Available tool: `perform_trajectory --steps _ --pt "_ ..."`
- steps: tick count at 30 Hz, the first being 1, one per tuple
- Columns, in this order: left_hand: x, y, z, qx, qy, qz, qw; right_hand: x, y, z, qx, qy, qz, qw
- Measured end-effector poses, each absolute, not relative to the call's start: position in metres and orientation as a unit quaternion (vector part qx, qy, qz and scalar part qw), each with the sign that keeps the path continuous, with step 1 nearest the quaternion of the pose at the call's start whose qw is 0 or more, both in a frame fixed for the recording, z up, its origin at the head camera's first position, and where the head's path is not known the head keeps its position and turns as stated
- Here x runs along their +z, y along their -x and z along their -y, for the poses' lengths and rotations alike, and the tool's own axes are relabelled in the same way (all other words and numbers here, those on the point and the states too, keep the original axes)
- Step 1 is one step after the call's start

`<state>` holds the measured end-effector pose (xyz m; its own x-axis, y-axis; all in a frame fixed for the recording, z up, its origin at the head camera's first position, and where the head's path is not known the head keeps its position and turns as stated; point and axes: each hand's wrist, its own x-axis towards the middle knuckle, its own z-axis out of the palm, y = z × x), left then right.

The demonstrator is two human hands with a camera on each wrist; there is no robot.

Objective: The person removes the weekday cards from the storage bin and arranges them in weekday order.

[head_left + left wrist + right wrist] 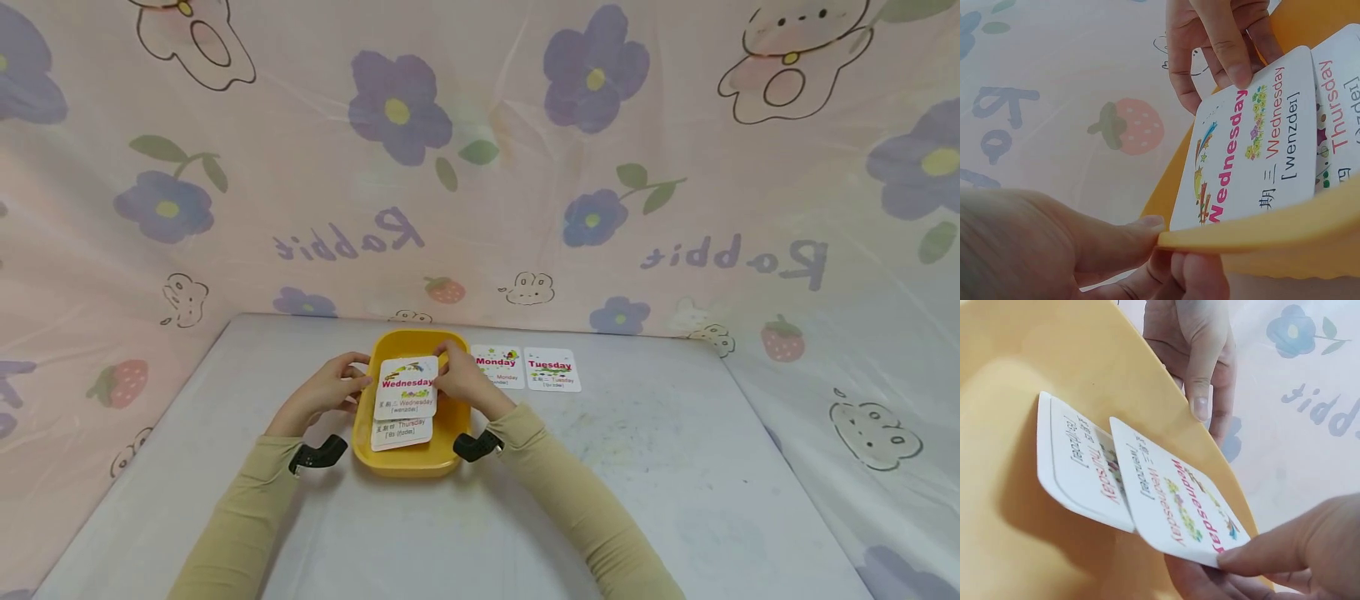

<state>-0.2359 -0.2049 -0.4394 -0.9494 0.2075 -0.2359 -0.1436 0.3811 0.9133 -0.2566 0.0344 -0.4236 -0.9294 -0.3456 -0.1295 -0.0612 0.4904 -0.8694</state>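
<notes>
A white card printed "Wednesday" point(407, 388) is pinched at its right edge by my right hand point(461, 377), thumb on top and fingers beneath in the right wrist view. It overlaps a "Thursday" card point(402, 432) in the yellow tray point(409, 469); in the right wrist view more card edges show under Thursday point(1079, 456). My left hand point(324, 392) grips the tray's left rim, its thumb above and curled fingers below the edge in the left wrist view.
Right of the tray, a "Monday" card point(498, 367) and a "Tuesday" card point(552, 370) lie side by side on the white table point(600, 483). My right forearm reaches in front of Monday's lower left. A patterned curtain point(480, 167) hangs behind the table.
</notes>
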Motion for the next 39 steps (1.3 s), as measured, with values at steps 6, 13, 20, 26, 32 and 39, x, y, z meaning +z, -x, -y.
perform_trajectory --steps 6,13,20,26,32,39 --pt "-0.44 0.236 0.205 0.552 -0.02 -0.819 0.156 -0.424 0.256 -0.035 -0.473 0.124 -0.863 0.126" --pt "-0.44 0.236 0.204 0.554 -0.022 -0.818 0.154 -0.425 0.254 -0.035 -0.457 0.115 -0.876 0.107" --pt "-0.44 0.235 0.203 0.551 -0.021 -0.82 0.152 -0.422 0.252 -0.038 -0.448 0.11 -0.88 0.113" --pt "-0.44 0.235 0.204 0.554 -0.019 -0.818 0.152 -0.418 0.249 -0.04 -0.455 0.106 -0.876 0.119" --pt "-0.44 0.234 0.203 0.556 -0.018 -0.817 0.152 -0.417 0.248 -0.043 -0.464 0.104 -0.871 0.126" --pt "-0.439 0.234 0.203 0.556 -0.016 -0.817 0.15 -0.416 0.249 -0.045 -0.47 0.1 -0.866 0.139"
